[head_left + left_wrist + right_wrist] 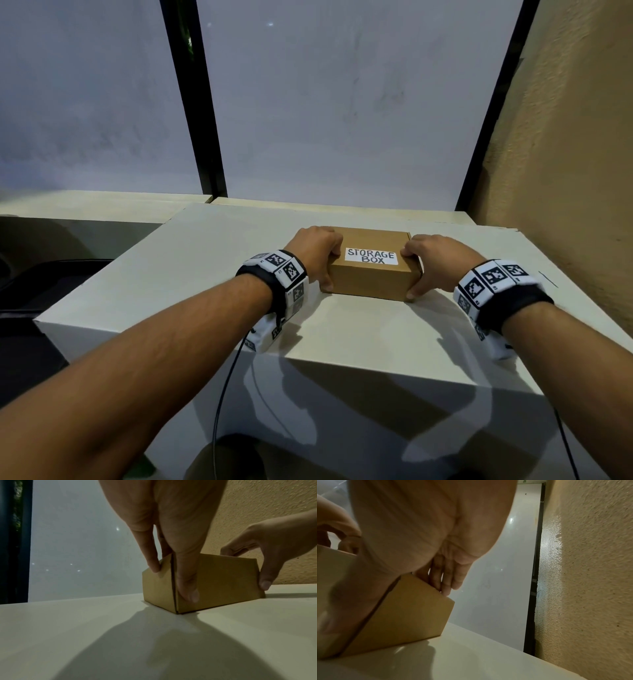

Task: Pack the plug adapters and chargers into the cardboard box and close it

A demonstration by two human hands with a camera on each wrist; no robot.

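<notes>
"STORAGE BOX" was hand-lettered in black capitals, on two lines, on a white label [371,256] stuck to the closed lid of the cardboard box [373,281]. Black-and-white square marker codes were carried on both wristbands [286,267]; no readable characters were found there.

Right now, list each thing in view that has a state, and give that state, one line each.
cardboard box: closed, lid flat, standing on the white table, label reading STORAGE BOX on top.
left hand: grips the box's left end, thumb on the front face, fingers over the top edge.
right hand: grips the box's right end, thumb down the front corner, fingers over the top.
plug adapters and chargers: none visible outside the box.
</notes>
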